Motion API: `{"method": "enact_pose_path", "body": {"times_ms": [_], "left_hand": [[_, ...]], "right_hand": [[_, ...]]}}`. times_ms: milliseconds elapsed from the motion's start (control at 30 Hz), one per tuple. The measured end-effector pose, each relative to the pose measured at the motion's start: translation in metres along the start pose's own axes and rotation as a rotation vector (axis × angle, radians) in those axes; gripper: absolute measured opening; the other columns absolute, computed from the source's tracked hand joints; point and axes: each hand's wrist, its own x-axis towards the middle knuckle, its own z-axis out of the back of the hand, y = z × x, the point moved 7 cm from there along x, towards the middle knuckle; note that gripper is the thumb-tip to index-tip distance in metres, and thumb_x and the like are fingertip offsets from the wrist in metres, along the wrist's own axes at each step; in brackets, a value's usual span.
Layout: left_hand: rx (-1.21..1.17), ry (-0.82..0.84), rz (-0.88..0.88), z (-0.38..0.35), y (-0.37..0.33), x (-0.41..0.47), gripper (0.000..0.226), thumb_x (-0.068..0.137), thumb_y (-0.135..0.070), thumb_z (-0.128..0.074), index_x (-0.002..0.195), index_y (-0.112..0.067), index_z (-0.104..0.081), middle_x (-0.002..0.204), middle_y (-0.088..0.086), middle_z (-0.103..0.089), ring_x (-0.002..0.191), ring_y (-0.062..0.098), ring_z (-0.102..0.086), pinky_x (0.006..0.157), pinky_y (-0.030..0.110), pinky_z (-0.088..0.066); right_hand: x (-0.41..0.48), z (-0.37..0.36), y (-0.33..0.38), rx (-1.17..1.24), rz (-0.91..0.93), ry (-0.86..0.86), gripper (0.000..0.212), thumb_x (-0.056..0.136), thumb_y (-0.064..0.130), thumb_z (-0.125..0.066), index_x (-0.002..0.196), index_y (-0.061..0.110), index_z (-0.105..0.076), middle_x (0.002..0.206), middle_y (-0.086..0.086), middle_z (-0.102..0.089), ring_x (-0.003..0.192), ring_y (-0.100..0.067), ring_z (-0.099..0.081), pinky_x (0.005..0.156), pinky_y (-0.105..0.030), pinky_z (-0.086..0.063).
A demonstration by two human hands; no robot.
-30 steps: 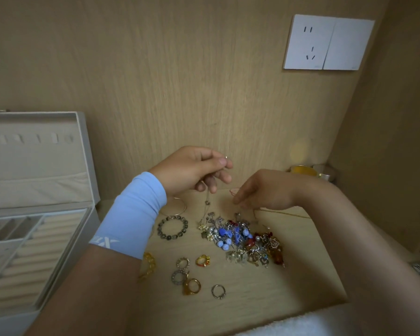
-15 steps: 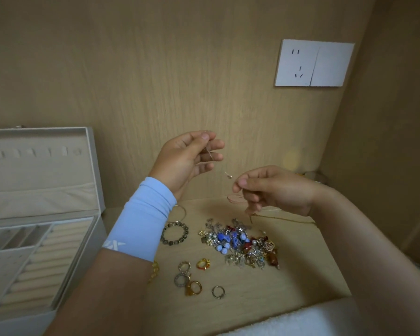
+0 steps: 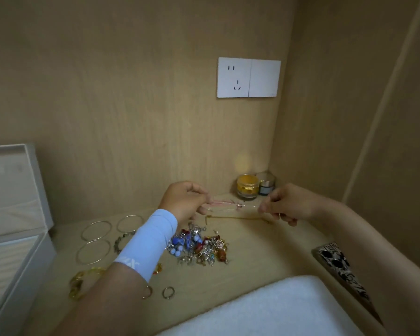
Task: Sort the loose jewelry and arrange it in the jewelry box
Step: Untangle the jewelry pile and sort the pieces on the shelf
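Pink, thread-thin bracelet (image 3: pixel 228 204) stretched level between both hands, a small metal charm near its middle; detail blurred. Left hand (image 3: pixel 183 200) pinches one end with curled fingers, right hand (image 3: pixel 289 204) pinches the other. Just under the hands, a fine gold chain (image 3: pixel 235 217) lies on the pale wood-grain shelf (image 3: pixel 264 251). Nearer the person than the hands: tangled heap (image 3: pixel 197 246) of blue and red beads and silver wire, single pieces not separable. Left of the left forearm, three thin silver bangles (image 3: pixel 96 240), smooth hoops; dark beaded bracelet (image 3: pixel 119 242) half hidden by the light blue sleeve (image 3: pixel 148 241). Jewelry box (image 3: pixel 22 275), white, lid up, far left of the left hand, cut off by the frame edge; ribbed pale lining. Beyond the right hand, two small jars (image 3: pixel 247 186) in the corner. Wood-panel walls, white socket (image 3: pixel 233 77) above
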Motion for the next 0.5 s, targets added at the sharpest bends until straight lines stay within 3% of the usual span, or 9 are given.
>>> {"method": "enact_pose_path", "body": {"times_ms": [133,267,400,500], "left_hand": [[0.187,0.045,0.035,-0.032,0.005,0.012,0.013,0.079,-0.005,-0.071,0.087,-0.014,-0.068,0.074,0.005,-0.073,0.050,0.013,-0.062,0.041,0.021,-0.042],[0.450,0.179,-0.009,-0.059,0.015,0.022,0.015,0.082,-0.008,-0.062,0.079,-0.022,-0.067,0.076,0.000,-0.074,0.056,0.011,-0.063,0.057,0.023,-0.052],[0.761,0.248,-0.088,-0.070,0.019,0.025,0.018,0.084,-0.019,-0.057,0.074,-0.029,-0.068,0.085,-0.016,-0.067,0.088,0.011,-0.064,0.085,0.025,-0.051],[0.857,0.273,-0.104,-0.070,0.022,0.026,0.016,0.087,-0.024,-0.058,0.080,-0.030,-0.071,0.088,-0.016,-0.066,0.092,0.013,-0.063,0.089,0.028,-0.052]], "right_hand": [[-0.004,0.001,-0.029,-0.094,-0.096,-0.020,0.017,0.094,0.019,-0.067,0.082,0.010,-0.075,0.061,-0.005,-0.060,0.040,-0.012,-0.050,0.044,-0.025,-0.047],[-0.003,-0.002,-0.052,-0.171,-0.180,-0.008,0.014,0.093,0.017,-0.068,0.082,0.009,-0.073,0.059,-0.009,-0.061,0.045,-0.018,-0.055,0.049,-0.030,-0.056],[-0.001,-0.004,-0.066,-0.219,-0.222,-0.014,0.007,0.087,0.016,-0.073,0.086,0.009,-0.073,0.062,-0.012,-0.065,0.052,-0.023,-0.061,0.053,-0.035,-0.059],[0.002,-0.004,-0.062,-0.277,-0.185,-0.038,0.005,0.084,0.015,-0.075,0.081,0.018,-0.074,0.066,-0.006,-0.068,0.052,-0.020,-0.062,0.050,-0.031,-0.057]]}}
